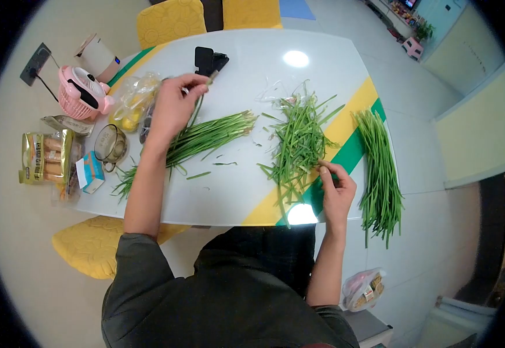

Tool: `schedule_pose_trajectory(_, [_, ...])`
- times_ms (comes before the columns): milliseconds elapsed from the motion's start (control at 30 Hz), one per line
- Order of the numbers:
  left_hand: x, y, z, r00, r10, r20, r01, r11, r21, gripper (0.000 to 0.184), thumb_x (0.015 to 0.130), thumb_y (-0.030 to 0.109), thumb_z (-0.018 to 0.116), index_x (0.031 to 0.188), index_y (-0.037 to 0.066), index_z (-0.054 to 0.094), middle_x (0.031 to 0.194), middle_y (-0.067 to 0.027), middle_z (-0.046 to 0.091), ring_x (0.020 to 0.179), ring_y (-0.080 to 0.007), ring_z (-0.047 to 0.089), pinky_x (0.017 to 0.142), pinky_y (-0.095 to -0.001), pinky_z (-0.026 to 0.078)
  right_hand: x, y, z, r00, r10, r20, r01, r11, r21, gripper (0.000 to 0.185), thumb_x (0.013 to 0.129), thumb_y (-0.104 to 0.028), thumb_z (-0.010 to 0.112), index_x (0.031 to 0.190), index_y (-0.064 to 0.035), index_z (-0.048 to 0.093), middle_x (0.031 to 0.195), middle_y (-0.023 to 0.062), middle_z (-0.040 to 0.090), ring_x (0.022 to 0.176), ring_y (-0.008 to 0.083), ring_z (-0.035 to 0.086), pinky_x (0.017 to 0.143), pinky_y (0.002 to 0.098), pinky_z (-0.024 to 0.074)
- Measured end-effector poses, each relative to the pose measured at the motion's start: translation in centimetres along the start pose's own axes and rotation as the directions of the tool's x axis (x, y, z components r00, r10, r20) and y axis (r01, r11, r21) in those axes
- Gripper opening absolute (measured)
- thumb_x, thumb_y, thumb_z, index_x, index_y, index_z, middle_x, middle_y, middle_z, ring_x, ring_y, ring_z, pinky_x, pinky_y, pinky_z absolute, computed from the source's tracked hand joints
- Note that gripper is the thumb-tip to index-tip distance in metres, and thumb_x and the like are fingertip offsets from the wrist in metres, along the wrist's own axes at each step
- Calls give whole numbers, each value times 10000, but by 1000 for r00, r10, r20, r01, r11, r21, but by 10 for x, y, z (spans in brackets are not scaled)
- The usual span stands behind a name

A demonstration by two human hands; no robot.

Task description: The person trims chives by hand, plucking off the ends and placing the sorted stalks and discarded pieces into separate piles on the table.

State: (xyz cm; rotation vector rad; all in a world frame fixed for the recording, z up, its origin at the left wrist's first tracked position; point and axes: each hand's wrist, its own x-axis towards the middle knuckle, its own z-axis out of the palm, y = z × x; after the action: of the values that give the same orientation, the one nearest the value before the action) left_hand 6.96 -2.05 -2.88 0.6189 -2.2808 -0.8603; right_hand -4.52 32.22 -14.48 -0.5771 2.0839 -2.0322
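My left hand is raised over the left side of the table, thumb and fingers closed on a thin chive stalk with its pale end up. Below it lies a bundle of green chives, its pale cut ends pointing right and its leaf tips partly behind my left forearm. My right hand is at the lower edge of a loose, tangled heap of chive pieces. Its thumb and index finger are pinched together; what lies between them is too small to name. A neater bundle of chives hangs over the table's right edge.
On the white table lie a black phone stand, a plastic bag with yellow items, a glass mug, a blue tissue pack and packaged bread. A pink fan stands at the left. Yellow chairs are beyond.
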Motion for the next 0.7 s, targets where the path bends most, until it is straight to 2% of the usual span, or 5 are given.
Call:
schedule_pose_trajectory(167, [8, 20, -38, 991, 8, -137, -25, 992, -122, 236, 930, 124, 721, 1136, 9, 708, 1065, -54, 722, 925, -115, 647, 806, -255, 490, 0, -2, 2, 1000, 22, -5, -22, 1000, 21, 149, 941, -33, 659, 1060, 26, 728, 951, 52, 685, 887, 110, 605, 800, 240, 460])
schedule_pose_trajectory(300, [9, 61, -69, 906, 121, -407, -216, 957, -196, 210, 923, 122, 728, 1095, 3, 710, 939, -43, 729, 909, -110, 659, 779, -239, 499, -1, -5, 1, 999, 47, -6, -47, 999, -1, 146, 942, -29, 661, 1060, 27, 727, 961, 53, 689, 905, 113, 609, 813, 244, 463])
schedule_pose_trajectory(467, [9, 117, -77, 568, 347, -747, -570, 820, -53, 190, 897, 56, 747, 1072, -6, 709, 863, -63, 739, 818, -136, 698, 748, -220, 535, -1, -3, 2, 999, 36, -12, -36, 999, 15, 144, 946, -33, 665, 1061, 29, 725, 966, 50, 692, 902, 109, 611, 810, 238, 463])
schedule_pose_trajectory(600, [2, 155, -71, 297, 699, -651, -783, 568, 254, 192, 945, 124, 713, 1121, 46, 708, 947, -90, 744, 829, -164, 712, 763, -241, 583, -2, -5, 4, 998, 55, -25, -55, 999, 1, 143, 946, -31, 668, 1062, 29, 724, 976, 49, 698, 909, 107, 617, 817, 237, 466])
schedule_pose_trajectory(700, [17, 166, -66, 151, 780, -607, -885, 380, 269, 164, 947, 115, 709, 1094, 41, 708, 921, -88, 739, 801, -150, 704, 720, -248, 582, -1, -4, 4, 999, 42, -24, -42, 999, 1, 140, 946, -30, 668, 1061, 29, 724, 981, 49, 700, 917, 105, 619, 828, 237, 467])
